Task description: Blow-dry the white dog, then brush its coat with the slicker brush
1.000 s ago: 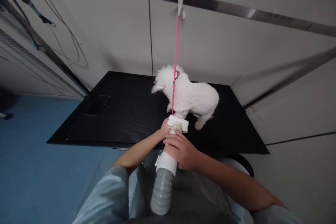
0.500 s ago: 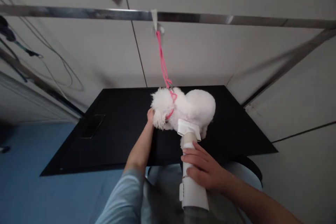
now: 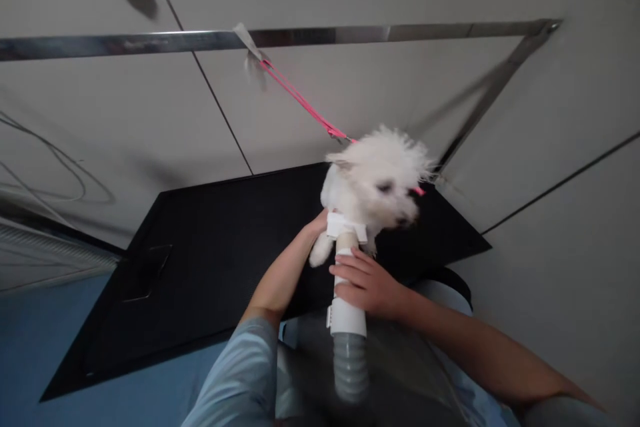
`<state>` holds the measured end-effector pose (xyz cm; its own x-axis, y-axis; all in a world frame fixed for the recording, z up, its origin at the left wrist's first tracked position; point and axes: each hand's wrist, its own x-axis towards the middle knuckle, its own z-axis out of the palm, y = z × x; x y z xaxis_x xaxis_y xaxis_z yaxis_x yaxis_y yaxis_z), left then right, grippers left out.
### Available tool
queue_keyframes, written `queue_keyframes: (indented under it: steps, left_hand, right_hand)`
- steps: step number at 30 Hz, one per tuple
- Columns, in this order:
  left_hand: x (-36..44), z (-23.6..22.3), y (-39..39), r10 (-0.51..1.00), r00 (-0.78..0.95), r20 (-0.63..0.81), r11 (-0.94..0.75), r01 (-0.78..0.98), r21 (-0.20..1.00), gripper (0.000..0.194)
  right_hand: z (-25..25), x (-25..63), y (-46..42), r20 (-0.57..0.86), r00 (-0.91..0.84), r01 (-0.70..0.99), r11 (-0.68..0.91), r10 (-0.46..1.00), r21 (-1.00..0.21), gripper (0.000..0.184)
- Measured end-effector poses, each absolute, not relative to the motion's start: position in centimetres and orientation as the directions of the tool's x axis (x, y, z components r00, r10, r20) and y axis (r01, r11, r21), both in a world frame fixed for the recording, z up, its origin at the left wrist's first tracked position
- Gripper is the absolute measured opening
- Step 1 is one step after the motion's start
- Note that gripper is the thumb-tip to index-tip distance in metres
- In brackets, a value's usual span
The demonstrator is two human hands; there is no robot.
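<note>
A fluffy white dog point(image 3: 385, 173) is on the black table point(image 3: 215, 247), its head turned toward the right. A pink leash point(image 3: 305, 103) runs from it up to the metal bar. My right hand point(image 3: 370, 283) is closed around a white dryer nozzle point(image 3: 349, 317) with a grey ribbed hose point(image 3: 350, 367). The nozzle's wide flat mouth is close against the dog's body. My left hand point(image 3: 320, 223) rests against the dog's near left side, behind the nozzle's mouth. Its fingers are hidden.
A metal bar point(image 3: 320, 36) crosses above the table, with a slanting post point(image 3: 493, 83) at the right. Loose cables point(image 3: 55, 153) hang along the wall at the left. A recessed rectangle point(image 3: 149, 272) is in the table's left part.
The dog has turned round; its head was at the left and now is at the right. My left hand has shifted from its head to its body. The leash slants more, and the view has turned.
</note>
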<state>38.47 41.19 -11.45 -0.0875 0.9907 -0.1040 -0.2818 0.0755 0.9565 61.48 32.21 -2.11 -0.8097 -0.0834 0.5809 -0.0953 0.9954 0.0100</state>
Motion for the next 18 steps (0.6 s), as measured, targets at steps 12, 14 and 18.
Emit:
queue_keyframes:
  steps: [12, 14, 18]
  left_hand:
    - [42.6, -12.0, 40.3, 0.992, 0.011, -0.129, 0.129, -0.135, 0.982, 0.052]
    - [41.7, -12.0, 39.7, 0.988, -0.015, -0.156, 0.153, -0.127, 0.980, 0.059]
    - [41.0, -13.1, 38.6, 0.971, -0.067, -0.230, 0.218, -0.142, 0.965, 0.059]
  right_hand:
    - [-6.8, 69.4, 32.5, 0.642, -0.761, 0.037, 0.994, 0.096, -0.104, 0.014]
    - [-7.3, 69.5, 32.6, 0.715, -0.688, 0.085, 0.992, 0.128, -0.096, 0.013]
    - [-8.0, 69.1, 32.6, 0.708, -0.700, 0.017, 0.994, 0.091, -0.111, 0.014]
